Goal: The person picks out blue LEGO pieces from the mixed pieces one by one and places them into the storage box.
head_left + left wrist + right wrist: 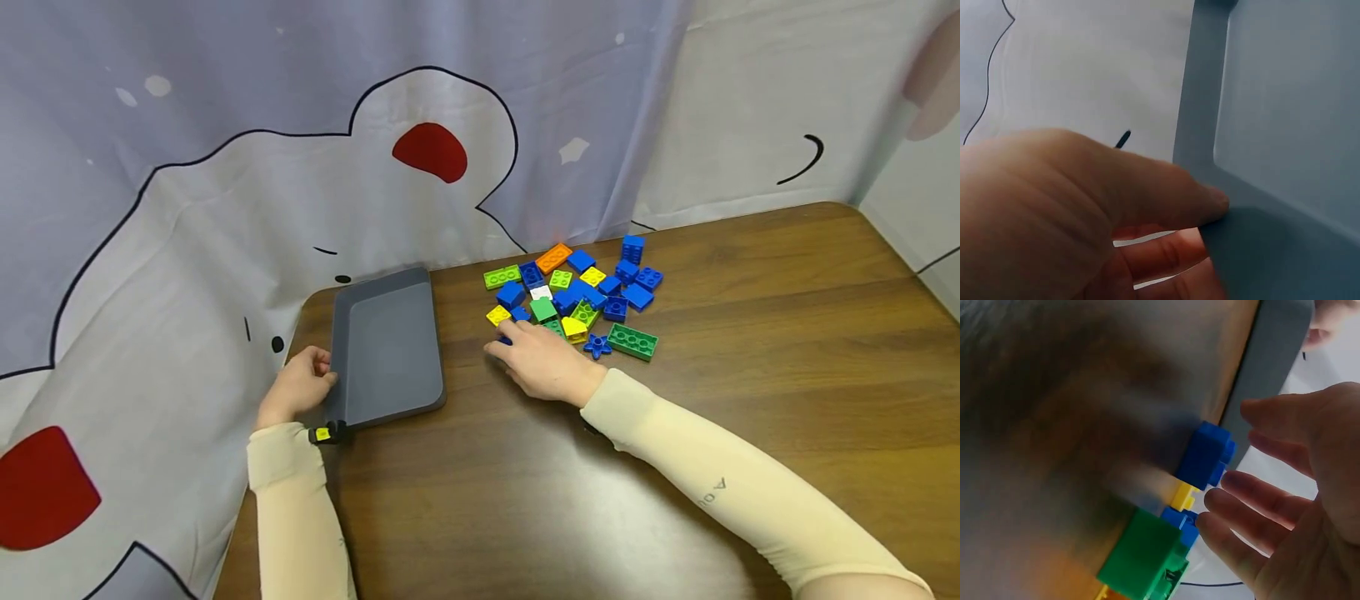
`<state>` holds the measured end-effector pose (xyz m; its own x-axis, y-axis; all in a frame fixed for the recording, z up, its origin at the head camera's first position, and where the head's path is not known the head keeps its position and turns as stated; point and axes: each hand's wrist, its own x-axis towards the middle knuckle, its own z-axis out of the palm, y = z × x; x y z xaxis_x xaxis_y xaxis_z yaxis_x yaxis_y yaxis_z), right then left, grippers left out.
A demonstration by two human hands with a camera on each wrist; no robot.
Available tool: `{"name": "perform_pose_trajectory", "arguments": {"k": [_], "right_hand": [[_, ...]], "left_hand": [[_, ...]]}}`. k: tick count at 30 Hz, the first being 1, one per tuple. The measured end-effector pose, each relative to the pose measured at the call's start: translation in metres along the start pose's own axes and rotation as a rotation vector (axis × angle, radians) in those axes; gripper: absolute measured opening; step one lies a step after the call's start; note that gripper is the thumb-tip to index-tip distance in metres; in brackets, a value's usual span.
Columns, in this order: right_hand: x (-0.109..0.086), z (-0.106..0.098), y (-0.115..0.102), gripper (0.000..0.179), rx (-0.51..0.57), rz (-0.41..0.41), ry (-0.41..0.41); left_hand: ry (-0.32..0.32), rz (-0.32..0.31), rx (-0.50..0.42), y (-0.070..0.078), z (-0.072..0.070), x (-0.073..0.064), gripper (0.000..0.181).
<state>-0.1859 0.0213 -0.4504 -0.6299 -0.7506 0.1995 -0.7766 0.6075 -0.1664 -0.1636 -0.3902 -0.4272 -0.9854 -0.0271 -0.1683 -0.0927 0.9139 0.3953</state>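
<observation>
- Gray tray [393, 358]: you have 1.
- Your left hand [298, 383], at the tray's left rim, and right hand [551, 362], right of the tray: 2 hands.
- Right of the tray you count:
- orange brick [553, 258], 1
- white brick [541, 292], 1
- yellow bricks [575, 330], 3
- lime bricks [502, 277], 3
- dark green bricks [632, 342], 3
- blue star piece [597, 346], 1
- blue bricks [638, 297], ten-plus, overlapping

A lilac-and-white cartoon-print curtain [285, 67] with red patches [431, 152] was spread across the frame's upper and left parts; a wood-grain tabletop [765, 333] was seen at lower centre and right.
</observation>
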Motion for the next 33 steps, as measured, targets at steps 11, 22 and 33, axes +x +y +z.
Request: {"name": "perform_pose_trajectory", "arguments": {"k": [11,22,33], "right_hand": [[-0.009,0.0,-0.002,0.02,-0.045,-0.003,-0.006],[-0.02,0.001,0.003,0.018,-0.012,-0.026,-0.001],[-0.059,-0.027,0.018,0.027,0.12,0.04,0.099]], "left_hand": [[-0.066,0.044,-0.055,0.019,0.01,-0.011,0.03],[-0.115,0.053,-0.18,0.029,0.033,-0.039,0.05],[-0.179,0.093,-0.24,0.049,0.05,-0.077,0.06]]}}
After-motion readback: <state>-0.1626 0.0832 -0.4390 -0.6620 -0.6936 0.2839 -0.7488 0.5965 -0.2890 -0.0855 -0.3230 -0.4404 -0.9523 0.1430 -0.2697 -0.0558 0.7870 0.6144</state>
